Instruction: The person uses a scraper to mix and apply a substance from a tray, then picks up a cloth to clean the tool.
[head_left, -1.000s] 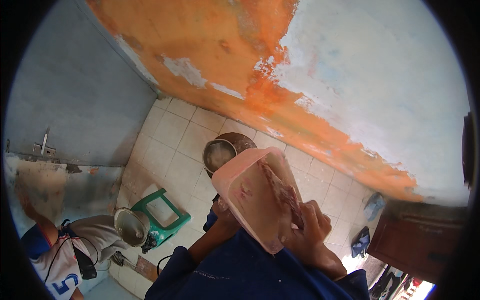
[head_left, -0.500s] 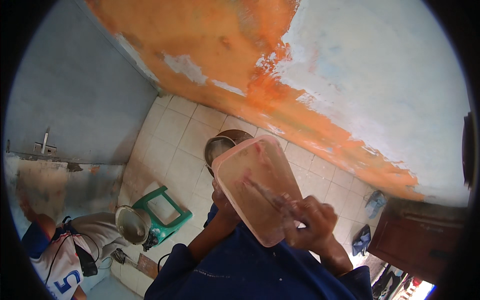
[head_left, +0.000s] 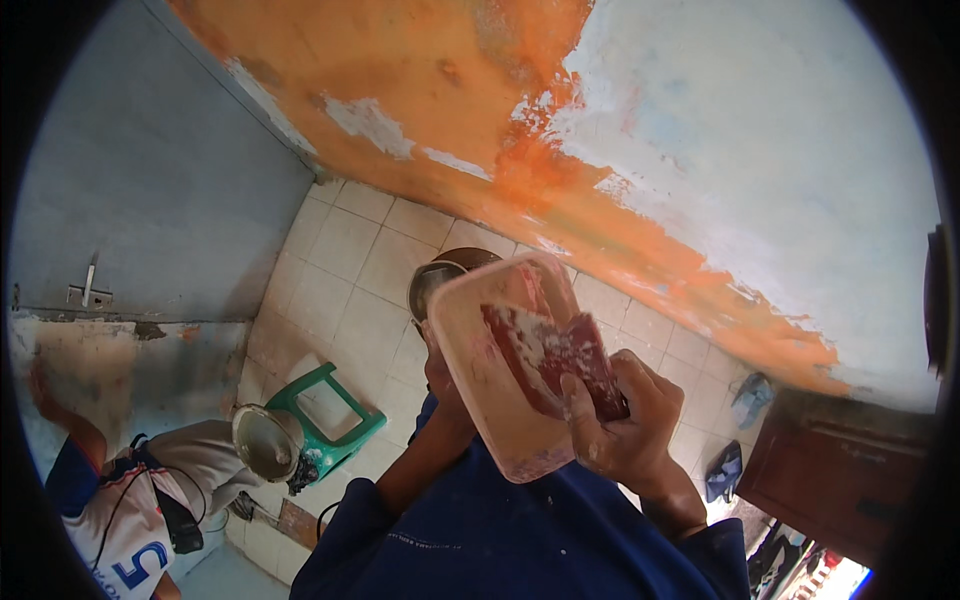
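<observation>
A pinkish translucent plastic tub (head_left: 480,410) is tilted in front of my chest, with smears on its inside. My left hand (head_left: 442,375) grips the tub by its left side; the tub hides part of the fingers. Over the tub's opening, my right hand (head_left: 635,415) is closed on a reddish-brown flat putty scraper (head_left: 535,355) streaked with whitish paste. A second flat reddish-brown piece (head_left: 590,365) overlaps it in the same grasp; I cannot tell if the two are joined.
Behind the tub, a round container (head_left: 428,283) stands on the tiled floor (head_left: 340,245). A green stool (head_left: 350,445) and a paste-stained bucket (head_left: 265,445) are at left, beside another person (head_left: 130,520) reaching to the wall. Ahead is a patchy orange-and-white wall (head_left: 460,100); a brown cabinet (head_left: 820,480) is at right.
The scraper, blurred and nearly edge-on before, now shows its broad, paste-smeared face above the tub. My right hand has turned with it. At left, the other person's arm has shifted against the wall.
</observation>
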